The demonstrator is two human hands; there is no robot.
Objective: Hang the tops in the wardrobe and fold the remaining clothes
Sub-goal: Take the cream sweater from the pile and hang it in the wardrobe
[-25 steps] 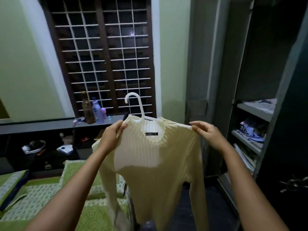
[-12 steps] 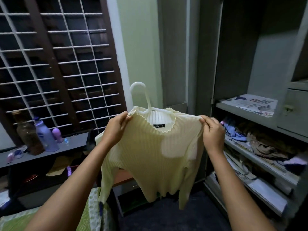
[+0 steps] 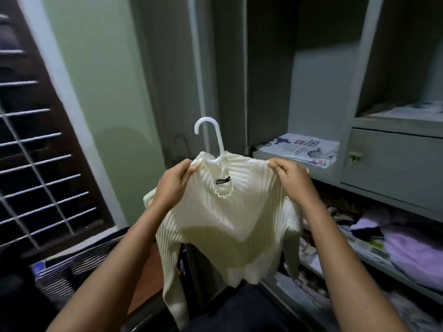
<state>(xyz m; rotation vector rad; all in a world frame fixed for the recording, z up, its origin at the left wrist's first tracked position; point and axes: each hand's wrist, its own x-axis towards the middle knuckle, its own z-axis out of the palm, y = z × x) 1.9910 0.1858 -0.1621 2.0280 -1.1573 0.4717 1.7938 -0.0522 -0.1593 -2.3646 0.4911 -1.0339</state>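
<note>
Your left hand pinches the left shoulder of the cream ribbed knit top w/ curled fingers; your right hand grips the right shoulder likewise; top hangs between & below both hands, on a white plastic hanger whose hook sticks up above the collar; it's held in front of the open grey wardrobe; newspaper lines a shelf just behind; folded lilac clothes lower right.
</note>
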